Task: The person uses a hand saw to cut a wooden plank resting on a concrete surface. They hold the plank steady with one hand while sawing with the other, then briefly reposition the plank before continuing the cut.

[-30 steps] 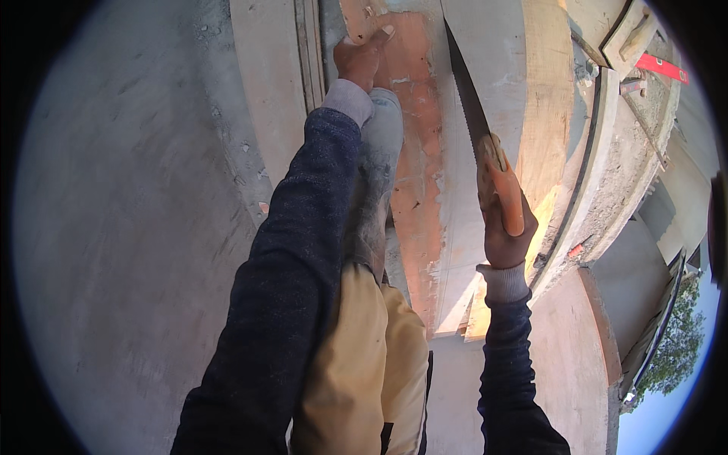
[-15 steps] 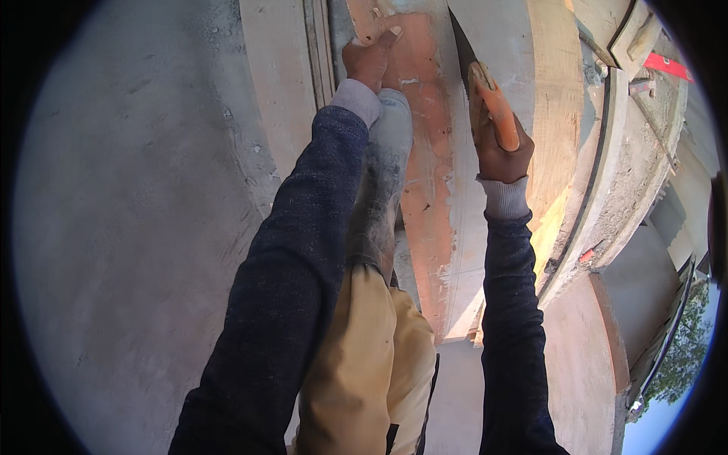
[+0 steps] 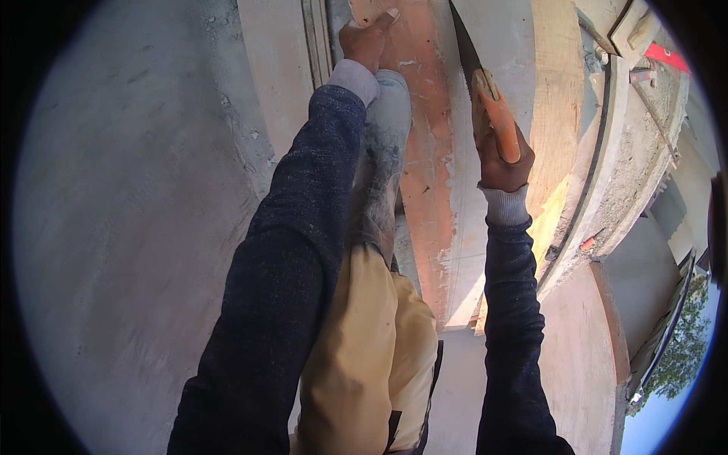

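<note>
Apparently, sawing is under way but unfinished: at upper centre the right hand point(image 3: 506, 165) clasps the handsaw point(image 3: 498, 114); the left hand point(image 3: 365, 44) touches the reddish board point(image 3: 426, 159), grip indistinct.

At the upper right we see a red bar point(image 3: 668, 58) near a hammer-like tool point(image 3: 643, 76); below them lies a small red piece point(image 3: 588, 243). Lower right, we spot a leafy tree point(image 3: 682, 360) against blue sky point(image 3: 644, 426); grey floor point(image 3: 136, 227) fills the left.

Building site; handsaw point(image 3: 494, 105), stained board point(image 3: 426, 163), dusty concrete floor point(image 3: 136, 227).
</note>
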Demonstrator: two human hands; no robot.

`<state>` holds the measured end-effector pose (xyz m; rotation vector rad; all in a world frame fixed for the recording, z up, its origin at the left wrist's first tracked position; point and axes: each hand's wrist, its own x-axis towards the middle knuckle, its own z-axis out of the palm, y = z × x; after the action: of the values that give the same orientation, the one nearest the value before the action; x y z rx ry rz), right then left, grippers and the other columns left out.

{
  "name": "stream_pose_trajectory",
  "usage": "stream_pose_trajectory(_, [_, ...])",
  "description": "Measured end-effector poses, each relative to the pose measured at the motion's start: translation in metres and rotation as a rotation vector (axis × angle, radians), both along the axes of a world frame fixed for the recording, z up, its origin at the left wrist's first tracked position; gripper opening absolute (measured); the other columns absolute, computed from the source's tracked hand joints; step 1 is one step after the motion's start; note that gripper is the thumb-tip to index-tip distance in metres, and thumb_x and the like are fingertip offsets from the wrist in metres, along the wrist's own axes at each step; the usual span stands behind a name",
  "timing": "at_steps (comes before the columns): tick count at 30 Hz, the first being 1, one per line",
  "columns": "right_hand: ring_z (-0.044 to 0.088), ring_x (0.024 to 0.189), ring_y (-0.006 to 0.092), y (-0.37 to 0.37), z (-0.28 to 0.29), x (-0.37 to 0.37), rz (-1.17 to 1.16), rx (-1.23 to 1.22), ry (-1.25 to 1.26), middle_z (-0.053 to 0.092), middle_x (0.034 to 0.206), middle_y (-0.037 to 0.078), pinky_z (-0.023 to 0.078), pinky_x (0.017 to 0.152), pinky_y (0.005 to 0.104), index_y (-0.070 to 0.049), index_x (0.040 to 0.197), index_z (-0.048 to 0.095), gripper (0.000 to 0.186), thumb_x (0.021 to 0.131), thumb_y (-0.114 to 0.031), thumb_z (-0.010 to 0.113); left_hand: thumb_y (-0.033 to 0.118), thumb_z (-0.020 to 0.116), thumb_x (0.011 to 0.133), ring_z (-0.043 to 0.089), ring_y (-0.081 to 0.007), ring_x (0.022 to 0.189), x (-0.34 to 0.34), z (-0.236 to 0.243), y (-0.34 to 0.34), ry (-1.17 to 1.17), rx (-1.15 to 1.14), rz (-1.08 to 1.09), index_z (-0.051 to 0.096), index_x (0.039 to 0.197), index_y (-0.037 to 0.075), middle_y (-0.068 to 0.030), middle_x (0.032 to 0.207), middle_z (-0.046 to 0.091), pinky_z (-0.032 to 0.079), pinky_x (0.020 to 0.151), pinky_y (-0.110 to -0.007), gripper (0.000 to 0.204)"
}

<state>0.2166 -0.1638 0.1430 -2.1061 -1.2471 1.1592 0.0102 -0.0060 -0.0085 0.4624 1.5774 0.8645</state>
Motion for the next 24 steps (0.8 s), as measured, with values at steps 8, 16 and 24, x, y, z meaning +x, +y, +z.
stream_pose_trajectory(8, [0.065,0.114,0.0290,-0.061,0.074,-0.004,-0.030,-0.039,0.034,0.066,0.123,0.022,0.054,0.093,0.0383,0.004,0.127,0.061,0.035,0.099,-0.016,0.056,0.019,0.086,0.080,0.070,-0.0215,0.097,-0.019,0.007,-0.003,-0.014,0.084,0.007,0.065,0.120,-0.006,-0.0143,0.110,0.072,0.057,0.084,-0.032,0.051])
stream_pose_trajectory(16, [0.062,0.115,0.0277,-0.077,0.098,-0.010,0.070,0.015,-0.028,0.064,0.125,0.022,0.052,0.094,0.0373,0.005,0.130,0.060,0.036,0.100,-0.014,0.055,0.018,0.086,0.080,0.070,-0.0212,0.094,-0.024,-0.006,0.018,0.036,0.096,0.029,0.064,0.121,-0.005,-0.0141,0.112,0.071,0.057,0.083,-0.032,0.052])
stream_pose_trajectory(24, [0.072,0.099,0.0243,-0.015,-0.005,-0.002,-0.024,0.111,-0.040,0.070,0.113,0.018,0.059,0.081,0.0340,0.005,0.127,0.063,0.032,0.096,-0.004,0.059,0.018,0.087,0.079,0.071,-0.0247,0.095,0.008,-0.005,0.004,-0.018,0.095,0.036,0.064,0.119,-0.008,-0.0180,0.113,0.070,0.057,0.085,-0.033,0.053])
